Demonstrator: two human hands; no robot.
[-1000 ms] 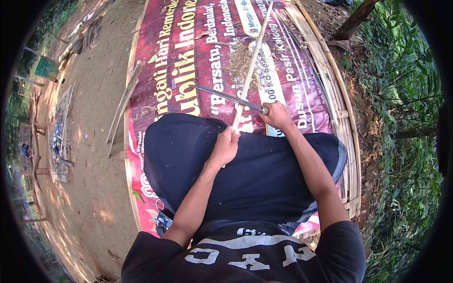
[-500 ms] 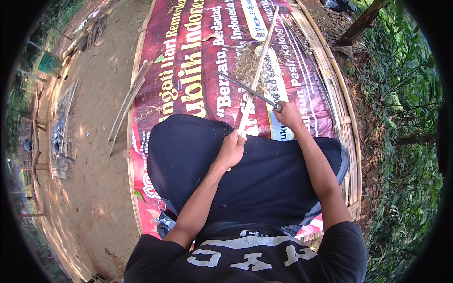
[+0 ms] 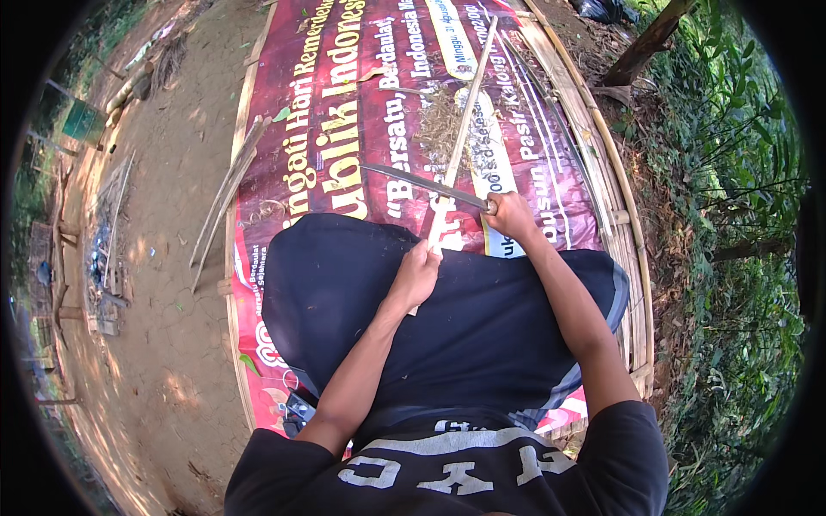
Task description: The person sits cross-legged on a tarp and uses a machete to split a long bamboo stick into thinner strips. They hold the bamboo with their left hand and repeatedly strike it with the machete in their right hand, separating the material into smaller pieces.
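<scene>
Since the earlier frame, my right hand (image 3: 509,215) is drawing the knife (image 3: 422,186) lower along the strip (image 3: 465,129), fingers clamped on the handle. I'm keeping my left hand (image 3: 416,275) gripping the strip's near end at frame centre, steadying it for shaving.

The knife (image 3: 426,185) blade has slid up the bamboo strip (image 3: 460,138).

Red banner (image 3: 344,163) covers bamboo platform (image 3: 615,215).
</scene>
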